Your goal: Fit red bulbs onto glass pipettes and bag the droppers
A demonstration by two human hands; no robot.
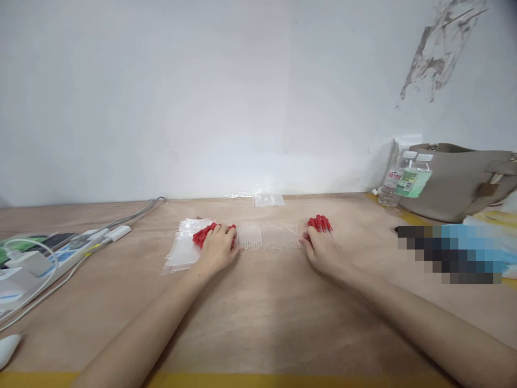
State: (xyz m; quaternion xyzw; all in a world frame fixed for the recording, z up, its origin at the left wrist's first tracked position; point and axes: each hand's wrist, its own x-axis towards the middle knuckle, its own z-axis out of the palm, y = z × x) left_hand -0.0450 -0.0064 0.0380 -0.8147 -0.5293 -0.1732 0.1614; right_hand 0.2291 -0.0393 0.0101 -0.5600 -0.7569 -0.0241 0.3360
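A row of slim clear plastic tubes (269, 237) lies side by side on the wooden table. At its left end my left hand (218, 248) rests with bent, closed fingers, beside and partly over a heap of red caps (200, 237). Some red shows at its fingertips, but what they grip is hidden. My right hand (321, 250) is at the row's right end, thumb and fingers drawn together near the last tubes; I cannot make out what is in them. Just behind it lie several tubes with red caps (320, 222). Clear plastic bags (183, 250) lie under the heap.
A small zip bag (269, 200) lies by the wall. On the left are a power strip (68, 258) with chargers and cables, and a white object (8, 347). Two bottles (412, 178) and a grey handbag (456, 183) stand at right, behind a blurred-out patch (456, 250).
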